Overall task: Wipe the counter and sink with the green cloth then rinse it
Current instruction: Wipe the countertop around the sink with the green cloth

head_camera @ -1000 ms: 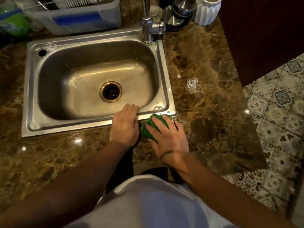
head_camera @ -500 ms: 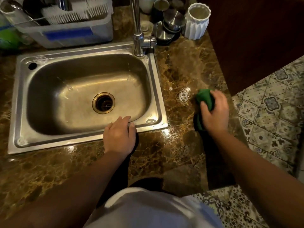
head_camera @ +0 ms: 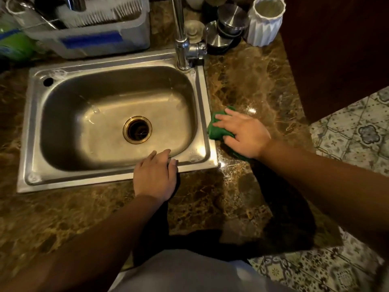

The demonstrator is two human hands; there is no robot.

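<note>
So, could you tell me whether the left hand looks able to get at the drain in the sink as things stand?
Probably yes: the left hand rests on the sink's front rim, and the basin between it and the drain holds nothing.

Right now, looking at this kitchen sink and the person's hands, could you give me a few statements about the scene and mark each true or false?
1. The right hand presses the crumpled green cloth on the brown marble counter, beside the sink's right rim. True.
2. The left hand grips the chrome tap. False: it rests on the front rim of the stainless steel sink, fingers straight.
3. Water fills the basin. False: the brass-ringed drain lies bare, and no water runs from the tap.
4. A white ribbed ceramic vase stands behind the tap, to its right. True.
</note>
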